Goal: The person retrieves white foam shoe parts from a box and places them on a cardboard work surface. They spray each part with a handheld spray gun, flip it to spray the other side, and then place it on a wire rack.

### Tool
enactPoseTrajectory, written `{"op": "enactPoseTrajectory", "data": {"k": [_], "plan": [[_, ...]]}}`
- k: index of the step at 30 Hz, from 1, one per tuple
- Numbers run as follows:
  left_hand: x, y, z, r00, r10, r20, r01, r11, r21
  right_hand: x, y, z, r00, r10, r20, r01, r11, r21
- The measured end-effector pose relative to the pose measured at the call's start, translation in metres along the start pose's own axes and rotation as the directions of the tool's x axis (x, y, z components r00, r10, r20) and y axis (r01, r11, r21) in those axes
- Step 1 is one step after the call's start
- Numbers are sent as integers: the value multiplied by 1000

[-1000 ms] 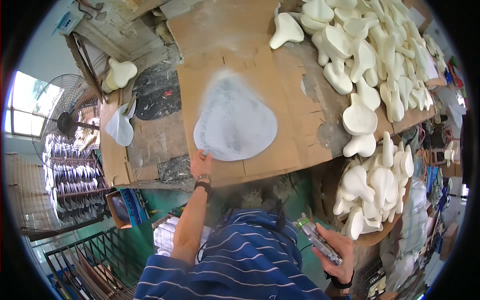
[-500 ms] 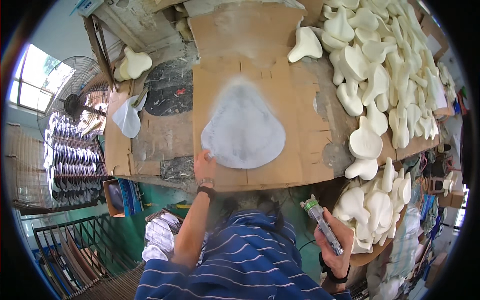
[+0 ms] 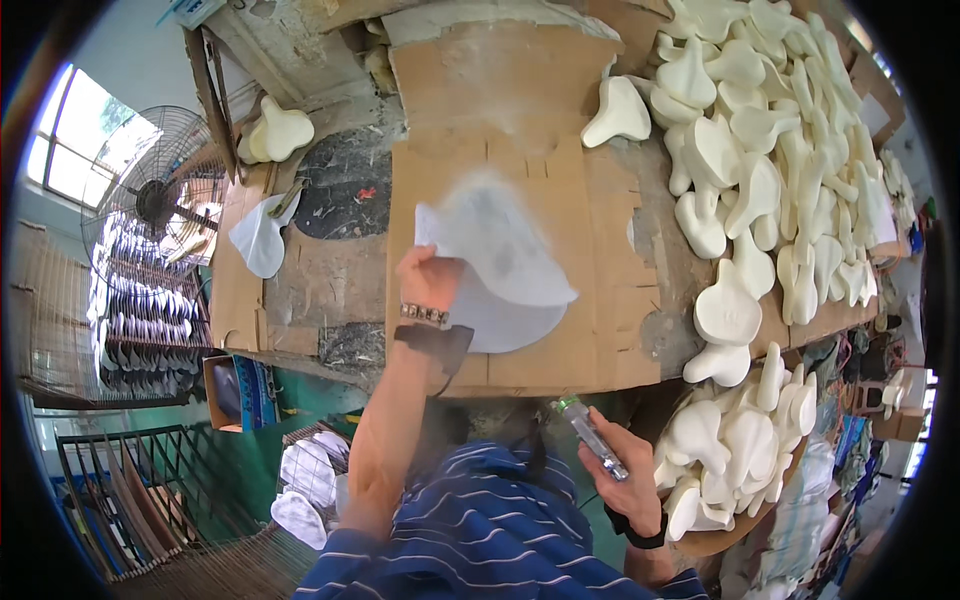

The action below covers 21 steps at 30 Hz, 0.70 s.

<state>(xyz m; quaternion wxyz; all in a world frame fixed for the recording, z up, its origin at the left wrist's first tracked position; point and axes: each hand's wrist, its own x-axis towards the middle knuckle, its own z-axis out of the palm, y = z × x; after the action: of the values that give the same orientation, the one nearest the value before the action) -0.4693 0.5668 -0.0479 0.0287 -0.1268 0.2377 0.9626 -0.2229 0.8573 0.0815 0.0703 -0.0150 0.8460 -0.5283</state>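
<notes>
left hand [image 3: 428, 280]: pinching the grey sheet [image 3: 497, 250], lifted off the desk [image 3: 600, 300]
right hand [image 3: 620, 470]: closed round a spray tool [image 3: 590, 437]

Workbench [image 3: 660, 340] w/ cardboard sheets [image 3: 560, 200] laid flat over most of its top. On the cardboard: thin white saddle-shaped sheets [image 3: 500, 270], grey overspray around them. Right side: big heap of cream foam saddle pads [image 3: 770, 150], one lone pad [image 3: 618, 112] just left of it. Left end: dark stained patch [image 3: 345, 195], white sheet [image 3: 260, 235], another pad [image 3: 280, 130].
</notes>
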Motion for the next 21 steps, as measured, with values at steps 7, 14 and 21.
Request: {"op": "enactPoseTrajectory", "data": {"k": [7, 14, 21], "plan": [[-48, 78, 71, 938, 185, 292, -92, 948, -305, 16, 1, 11, 996, -46, 73, 45, 999, 15], [-178, 145, 25, 881, 470, 63, -448, 868, -213, 25, 10, 41, 960, 28, 278, -31, 999, 8], [-303, 136, -67, 776, 574, -262, -631, 701, -334, 35, -13, 89, 852, 47, 522, -7, 997, -77]]}}
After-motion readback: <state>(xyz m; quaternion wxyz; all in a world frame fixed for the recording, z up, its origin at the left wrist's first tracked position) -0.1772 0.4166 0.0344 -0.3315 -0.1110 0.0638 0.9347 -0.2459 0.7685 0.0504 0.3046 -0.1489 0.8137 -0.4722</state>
